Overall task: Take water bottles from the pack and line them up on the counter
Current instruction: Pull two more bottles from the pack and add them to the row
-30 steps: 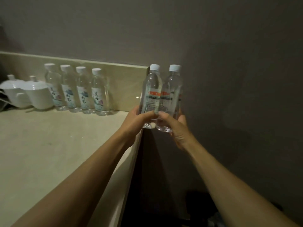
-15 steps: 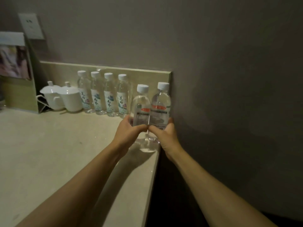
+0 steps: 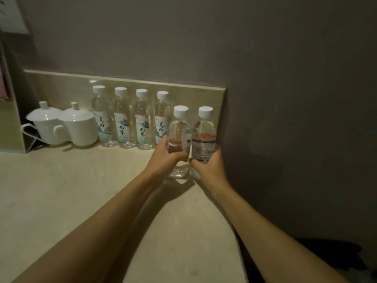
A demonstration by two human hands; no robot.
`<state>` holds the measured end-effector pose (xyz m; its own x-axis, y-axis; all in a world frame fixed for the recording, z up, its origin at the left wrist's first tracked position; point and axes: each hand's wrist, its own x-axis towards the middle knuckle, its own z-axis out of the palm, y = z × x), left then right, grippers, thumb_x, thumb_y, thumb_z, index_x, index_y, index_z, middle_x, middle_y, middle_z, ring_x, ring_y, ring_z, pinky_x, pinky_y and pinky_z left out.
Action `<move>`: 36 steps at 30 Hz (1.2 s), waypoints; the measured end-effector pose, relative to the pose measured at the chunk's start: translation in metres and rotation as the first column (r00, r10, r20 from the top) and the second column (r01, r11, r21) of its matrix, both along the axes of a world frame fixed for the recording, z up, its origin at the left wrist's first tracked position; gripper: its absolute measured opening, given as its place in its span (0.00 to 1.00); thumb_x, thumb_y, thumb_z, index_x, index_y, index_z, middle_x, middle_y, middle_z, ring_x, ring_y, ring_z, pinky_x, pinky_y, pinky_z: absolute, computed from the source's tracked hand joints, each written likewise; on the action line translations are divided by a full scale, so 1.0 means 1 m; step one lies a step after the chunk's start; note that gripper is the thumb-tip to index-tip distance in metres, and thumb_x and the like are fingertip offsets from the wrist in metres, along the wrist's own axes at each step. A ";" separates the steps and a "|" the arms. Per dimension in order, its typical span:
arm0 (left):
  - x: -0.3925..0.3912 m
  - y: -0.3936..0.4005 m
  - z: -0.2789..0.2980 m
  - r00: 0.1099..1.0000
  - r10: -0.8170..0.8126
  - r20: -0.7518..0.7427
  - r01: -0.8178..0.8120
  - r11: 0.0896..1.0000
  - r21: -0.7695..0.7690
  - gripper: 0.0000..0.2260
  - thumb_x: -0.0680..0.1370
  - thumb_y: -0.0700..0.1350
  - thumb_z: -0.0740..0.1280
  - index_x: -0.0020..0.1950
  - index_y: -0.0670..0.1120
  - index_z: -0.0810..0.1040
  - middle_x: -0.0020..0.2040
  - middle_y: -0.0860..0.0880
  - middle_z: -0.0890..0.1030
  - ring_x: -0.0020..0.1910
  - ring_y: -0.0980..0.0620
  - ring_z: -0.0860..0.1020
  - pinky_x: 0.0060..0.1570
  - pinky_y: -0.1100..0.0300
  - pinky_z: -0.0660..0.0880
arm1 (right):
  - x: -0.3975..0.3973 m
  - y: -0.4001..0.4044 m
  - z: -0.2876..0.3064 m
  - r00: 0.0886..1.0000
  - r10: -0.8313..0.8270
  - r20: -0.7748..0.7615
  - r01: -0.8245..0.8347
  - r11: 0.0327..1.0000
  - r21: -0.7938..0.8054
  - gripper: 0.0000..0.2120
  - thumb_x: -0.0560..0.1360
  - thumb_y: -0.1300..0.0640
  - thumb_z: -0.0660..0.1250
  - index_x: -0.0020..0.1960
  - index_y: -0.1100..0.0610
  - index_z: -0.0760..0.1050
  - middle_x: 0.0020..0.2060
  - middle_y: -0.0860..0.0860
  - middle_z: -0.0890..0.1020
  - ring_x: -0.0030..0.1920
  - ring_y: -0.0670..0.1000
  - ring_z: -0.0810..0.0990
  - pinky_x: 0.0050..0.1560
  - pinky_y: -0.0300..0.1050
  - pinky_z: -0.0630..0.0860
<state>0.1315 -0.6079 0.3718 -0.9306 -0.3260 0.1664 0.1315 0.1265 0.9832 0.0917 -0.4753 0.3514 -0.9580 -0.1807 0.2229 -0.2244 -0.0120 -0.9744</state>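
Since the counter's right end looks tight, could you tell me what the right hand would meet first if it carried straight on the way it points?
Probably the beige backsplash just behind the bottle that the right hand grips, though depth is hard to judge.

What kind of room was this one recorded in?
Probably a hotel room: two white lidded ceramic cups beside a row of clear plastic water bottles on a beige stone counter with a low backsplash.

The scene is dim and warm-toned, with grainy, soft detail. The tabletop [image 3: 61, 190] is brightest toward 9 o'clock; the wall [image 3: 295, 99] darkens toward 3 o'clock and falls near black at 5 o'clock. Soft forearm shadows spread over the tabletop. Wide-angle distortion bends the backsplash [image 3: 183, 88] edge. Faint highlights glint on the white cups [image 3: 79, 127].
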 end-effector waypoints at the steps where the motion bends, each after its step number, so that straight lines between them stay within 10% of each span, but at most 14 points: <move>1: -0.001 -0.002 -0.001 1.000 -0.018 0.003 0.018 1.000 -0.010 0.19 0.71 0.34 0.72 0.59 0.48 0.75 0.48 0.53 0.84 0.42 0.64 0.83 0.42 0.68 0.76 | 0.003 -0.001 0.001 1.000 0.002 -0.002 -0.002 1.000 -0.002 0.31 0.68 0.64 0.74 0.63 0.48 0.64 0.52 0.46 0.80 0.50 0.43 0.81 0.46 0.37 0.80; 4: -0.002 -0.002 -0.003 0.998 -0.069 0.007 0.069 0.995 -0.072 0.22 0.70 0.48 0.78 0.60 0.51 0.73 0.48 0.57 0.82 0.43 0.66 0.82 0.37 0.73 0.76 | 0.009 0.001 0.005 0.997 0.046 0.056 -0.040 0.994 -0.103 0.24 0.71 0.64 0.71 0.64 0.53 0.68 0.55 0.52 0.82 0.53 0.50 0.83 0.54 0.49 0.81; 8: -0.006 -0.005 0.000 0.999 0.014 0.040 -0.002 0.963 -0.271 0.31 0.64 0.59 0.79 0.61 0.50 0.73 0.59 0.50 0.80 0.58 0.51 0.79 0.58 0.52 0.78 | 0.013 0.013 0.010 0.995 0.068 0.072 -0.073 0.995 0.070 0.21 0.73 0.61 0.70 0.64 0.55 0.70 0.52 0.50 0.82 0.50 0.43 0.84 0.42 0.34 0.80; 16: 0.002 -0.020 0.010 0.996 -0.087 0.000 0.084 0.968 -0.236 0.28 0.66 0.44 0.75 0.65 0.47 0.74 0.53 0.49 0.84 0.55 0.50 0.83 0.61 0.44 0.78 | 0.007 0.007 0.012 0.987 -0.143 -0.074 0.160 0.899 0.407 0.40 0.63 0.47 0.79 0.68 0.55 0.64 0.61 0.53 0.69 0.63 0.55 0.73 0.61 0.50 0.74; 23: 0.000 -0.014 0.002 0.990 0.120 -0.068 -0.138 0.884 -0.446 0.39 0.62 0.58 0.81 0.67 0.48 0.70 0.61 0.49 0.78 0.58 0.50 0.78 0.59 0.51 0.77 | -0.004 0.020 0.005 0.987 0.151 0.050 -0.159 0.940 0.302 0.26 0.73 0.54 0.70 0.69 0.53 0.65 0.62 0.53 0.76 0.59 0.50 0.78 0.56 0.47 0.78; 31: 0.001 -0.021 0.004 1.000 0.001 0.013 0.004 0.940 -0.340 0.29 0.70 0.43 0.77 0.67 0.47 0.70 0.55 0.50 0.81 0.57 0.49 0.80 0.58 0.50 0.78 | -0.010 0.011 -0.001 0.988 -0.087 -0.131 0.138 0.878 0.458 0.39 0.64 0.39 0.76 0.69 0.54 0.67 0.62 0.52 0.72 0.64 0.54 0.73 0.63 0.55 0.74; 36: -0.003 -0.016 0.002 0.999 0.042 -0.031 -0.052 0.882 -0.468 0.31 0.68 0.55 0.79 0.66 0.47 0.73 0.59 0.48 0.81 0.57 0.50 0.80 0.58 0.49 0.79 | -0.014 0.022 0.004 0.991 0.133 -0.033 -0.099 0.858 0.505 0.29 0.70 0.41 0.69 0.68 0.50 0.67 0.63 0.49 0.70 0.60 0.52 0.76 0.61 0.53 0.76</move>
<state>0.1288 -0.6238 0.3736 -0.9110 -0.2492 0.3286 0.1325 0.5778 0.8053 0.0780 -0.4534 0.3552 -0.9098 -0.3935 0.1322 -0.3140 0.4439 -0.8393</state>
